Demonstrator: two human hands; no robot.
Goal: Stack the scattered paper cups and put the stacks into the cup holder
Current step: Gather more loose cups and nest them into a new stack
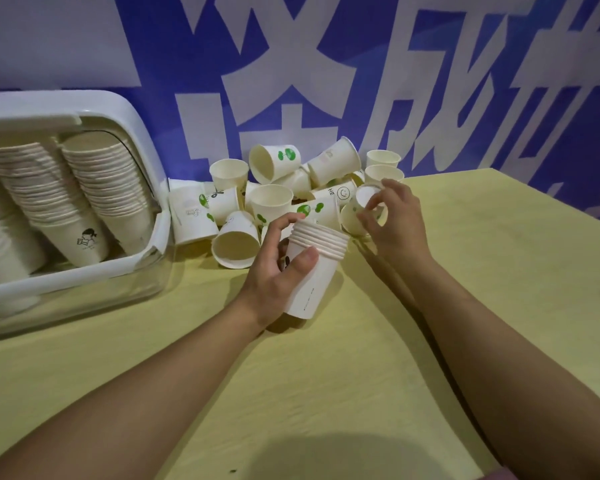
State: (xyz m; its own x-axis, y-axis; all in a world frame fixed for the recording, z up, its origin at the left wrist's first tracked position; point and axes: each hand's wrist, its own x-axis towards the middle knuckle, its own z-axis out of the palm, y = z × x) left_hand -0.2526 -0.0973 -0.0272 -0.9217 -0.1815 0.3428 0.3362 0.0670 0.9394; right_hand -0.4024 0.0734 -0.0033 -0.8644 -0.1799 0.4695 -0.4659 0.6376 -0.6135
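Observation:
My left hand [278, 268] grips a short stack of several nested white paper cups [314, 271], held upright just above the yellow table. My right hand [392, 220] is at the right side of the pile, its fingers closed around a single tilted cup [355, 213] whose base faces me. Behind both hands lies a heap of loose white cups [274, 188], some with green leaf prints, lying on their sides or upright against the wall. The white cup holder [132, 126] at the left holds long stacks of cups [101, 181].
The yellow table [326, 393] stretches toward me under my forearms. A blue wall banner with large white characters [291, 64] stands directly behind the pile. The holder's clear lid or front [84, 299] rests on the table at the left.

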